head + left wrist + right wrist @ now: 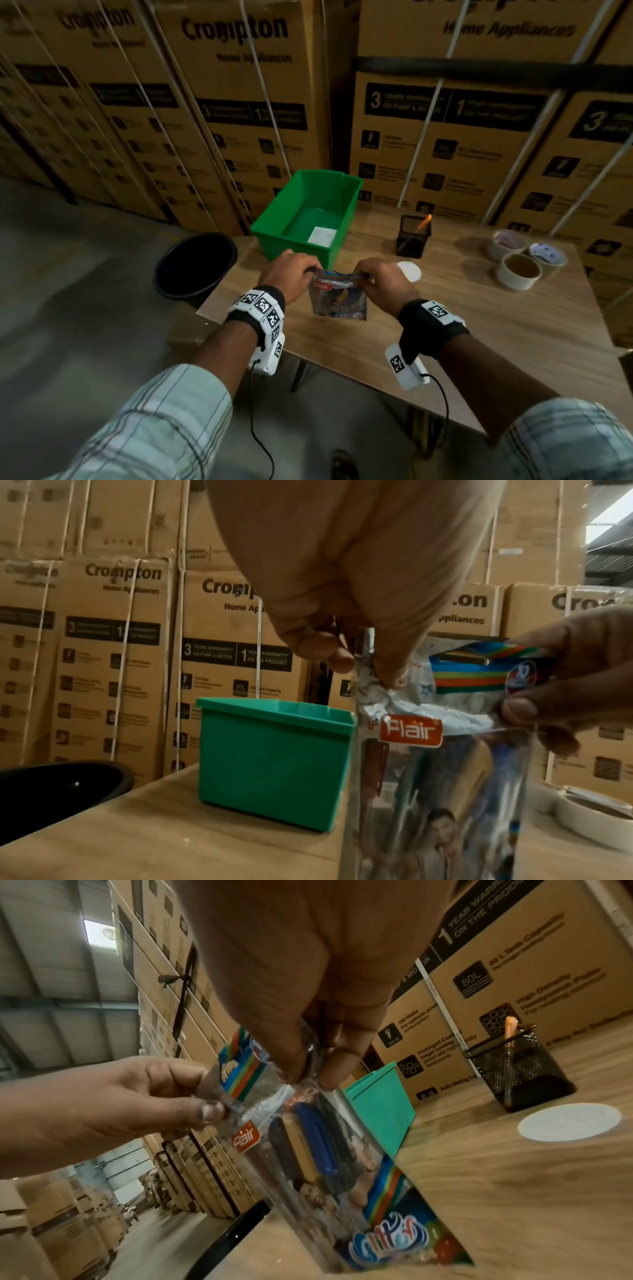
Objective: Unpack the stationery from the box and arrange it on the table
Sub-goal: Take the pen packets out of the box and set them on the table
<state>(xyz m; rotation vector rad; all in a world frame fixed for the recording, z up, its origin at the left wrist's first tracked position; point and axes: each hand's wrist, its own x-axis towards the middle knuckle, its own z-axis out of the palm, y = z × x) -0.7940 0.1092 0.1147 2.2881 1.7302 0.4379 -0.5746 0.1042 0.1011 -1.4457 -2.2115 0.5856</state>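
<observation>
A clear plastic pen packet (pixel 337 296) with a red Flair label hangs upright over the wooden table (pixel 462 325), in front of the green box (pixel 274 219). My left hand (pixel 294 274) pinches the packet's top left corner and my right hand (pixel 380 279) pinches its top right corner. In the left wrist view the left hand (pixel 373 669) crumples the packet (pixel 438 791) at its top edge. In the right wrist view the right hand (pixel 308 1074) grips the packet (pixel 329 1164), and blue and yellow pens show inside. A white pad (pixel 322 236) lies in the box.
A black mesh pen holder (pixel 412 236) with an orange pen stands right of the box. A white round disc (pixel 409 270) lies near my right hand. Tape rolls (pixel 519 270) sit at the table's right. A black bucket (pixel 195 263) stands off the table's left edge. Stacked cartons (pixel 239 102) rise behind.
</observation>
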